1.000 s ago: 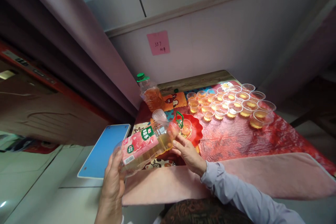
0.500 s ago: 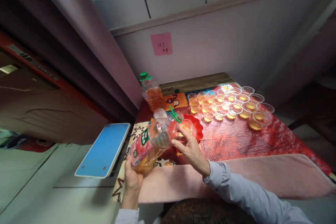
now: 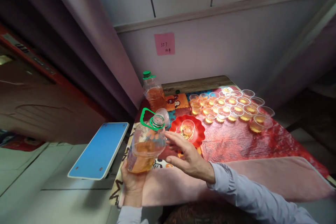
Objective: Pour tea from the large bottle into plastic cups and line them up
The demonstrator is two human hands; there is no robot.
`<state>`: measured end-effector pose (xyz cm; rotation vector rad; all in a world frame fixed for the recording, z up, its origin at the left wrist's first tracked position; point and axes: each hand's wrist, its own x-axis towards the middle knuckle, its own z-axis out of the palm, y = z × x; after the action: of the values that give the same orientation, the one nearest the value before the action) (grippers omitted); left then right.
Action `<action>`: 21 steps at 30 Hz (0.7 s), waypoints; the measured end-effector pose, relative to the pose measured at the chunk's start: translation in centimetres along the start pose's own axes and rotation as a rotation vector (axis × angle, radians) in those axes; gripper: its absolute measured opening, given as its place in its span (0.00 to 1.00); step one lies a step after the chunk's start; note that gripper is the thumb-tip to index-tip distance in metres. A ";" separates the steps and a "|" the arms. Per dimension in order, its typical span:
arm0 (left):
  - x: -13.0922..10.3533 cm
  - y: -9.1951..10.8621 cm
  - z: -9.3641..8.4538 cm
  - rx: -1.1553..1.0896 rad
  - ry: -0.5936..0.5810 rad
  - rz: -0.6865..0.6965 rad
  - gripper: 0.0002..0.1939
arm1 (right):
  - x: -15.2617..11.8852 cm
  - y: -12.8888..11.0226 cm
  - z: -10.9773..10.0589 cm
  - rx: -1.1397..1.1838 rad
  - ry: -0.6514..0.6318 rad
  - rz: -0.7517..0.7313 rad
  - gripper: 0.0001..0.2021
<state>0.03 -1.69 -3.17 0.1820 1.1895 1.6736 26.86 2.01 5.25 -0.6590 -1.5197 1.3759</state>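
Left hand (image 3: 133, 178) grips base of open bottle (image 3: 147, 140), upright above table edge — cupped underneath for weight. Right hand (image 3: 187, 155) flat, fingers spread loose beside bottle, steadying. Filled cup (image 3: 187, 127) sits on red plate (image 3: 201, 134) — catches drips.

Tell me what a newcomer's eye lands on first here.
First, the big open bottle of amber liquid with a green handle, held upright from below by the left hand at the table's near edge, the right hand beside it. Next, the cluster of small clear cups on the red tablecloth further back. A lone cup sits on a red plate between them.
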 end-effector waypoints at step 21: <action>1.3 -0.1 -0.1 -0.115 -0.030 0.021 0.29 | 2.9 4.8 -13.3 -1.254 0.095 -0.063 0.35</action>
<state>-0.55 -0.70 -3.83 0.1478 1.0688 1.7460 36.63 11.45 0.39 -1.3548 -2.2072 0.1740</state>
